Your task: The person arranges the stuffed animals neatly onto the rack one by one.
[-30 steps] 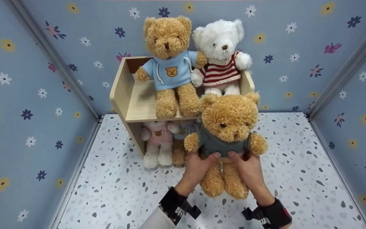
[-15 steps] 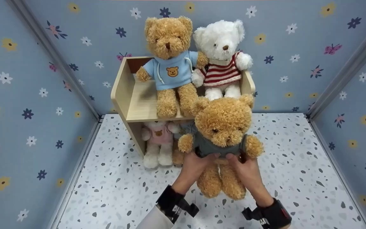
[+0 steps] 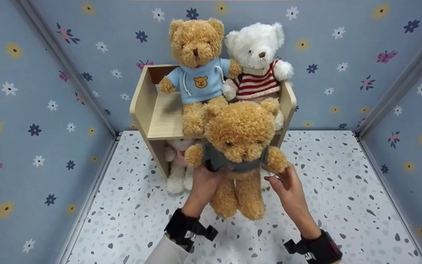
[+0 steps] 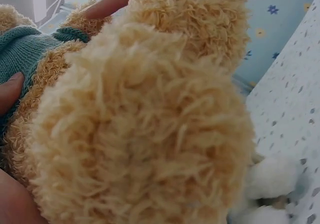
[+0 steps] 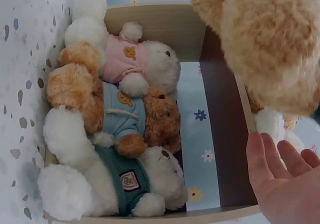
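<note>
A golden-brown teddy bear in a dark grey-green knitted top is held up in front of the small wooden shelf. My left hand grips it at the side of its waist, thumb over the hem of the top. Its furry foot fills the left wrist view. My right hand stands beside the bear's other arm, fingers spread and thumb off the body. In the right wrist view, those fingers are extended below the golden fur and hold nothing.
On the upper board sit a brown teddy in a light blue hoodie and a white teddy in a striped sweater. Below sit teddies in a pink top, a blue hoodie and a green sweater. Speckled floor surrounds the shelf.
The held bear has moved left and slightly up, now overlapping the shelf's middle. My right hand has let go of its waist; my left hand has kept its grip and moved left.
</note>
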Action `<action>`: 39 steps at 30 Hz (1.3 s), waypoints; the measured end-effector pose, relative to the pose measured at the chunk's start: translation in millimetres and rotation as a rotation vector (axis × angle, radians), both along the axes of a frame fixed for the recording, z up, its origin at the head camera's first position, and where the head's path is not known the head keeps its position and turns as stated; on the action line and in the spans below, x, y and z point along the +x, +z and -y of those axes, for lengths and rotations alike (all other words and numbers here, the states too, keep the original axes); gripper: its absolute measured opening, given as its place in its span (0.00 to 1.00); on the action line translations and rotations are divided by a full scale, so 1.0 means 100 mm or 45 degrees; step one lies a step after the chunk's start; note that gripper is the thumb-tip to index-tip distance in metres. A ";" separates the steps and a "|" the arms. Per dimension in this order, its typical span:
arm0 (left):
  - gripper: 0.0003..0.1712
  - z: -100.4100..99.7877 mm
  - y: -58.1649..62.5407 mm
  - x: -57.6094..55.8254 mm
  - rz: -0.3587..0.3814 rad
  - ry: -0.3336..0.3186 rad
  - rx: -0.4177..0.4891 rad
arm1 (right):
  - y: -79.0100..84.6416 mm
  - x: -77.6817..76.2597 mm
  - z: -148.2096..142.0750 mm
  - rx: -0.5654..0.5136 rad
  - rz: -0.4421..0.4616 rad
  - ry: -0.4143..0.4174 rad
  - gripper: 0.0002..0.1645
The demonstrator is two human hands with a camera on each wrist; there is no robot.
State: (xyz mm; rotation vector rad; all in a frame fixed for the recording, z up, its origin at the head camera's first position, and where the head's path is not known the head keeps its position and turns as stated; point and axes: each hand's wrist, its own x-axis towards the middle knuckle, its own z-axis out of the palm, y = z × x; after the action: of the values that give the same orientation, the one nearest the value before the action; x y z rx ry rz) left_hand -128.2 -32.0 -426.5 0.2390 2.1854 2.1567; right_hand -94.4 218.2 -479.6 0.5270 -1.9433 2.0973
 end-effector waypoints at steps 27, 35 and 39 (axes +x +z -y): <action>0.20 1.18 0.97 -0.58 -0.322 0.465 0.283 | 0.74 -0.49 0.39 0.576 -0.684 -0.346 0.19; 0.26 1.30 0.99 -0.75 -0.348 0.479 0.292 | 1.38 -0.97 0.87 1.186 -1.049 -0.405 0.16; 0.28 1.34 0.97 -0.79 -0.365 0.498 0.388 | 1.51 -1.18 1.12 1.579 -0.928 -0.293 0.33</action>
State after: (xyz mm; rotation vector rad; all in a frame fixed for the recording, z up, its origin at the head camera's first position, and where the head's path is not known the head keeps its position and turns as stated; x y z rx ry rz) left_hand -206.9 -165.6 -329.1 0.1515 2.1798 2.8351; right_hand -212.6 106.5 -328.8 0.9897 -2.3613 0.2312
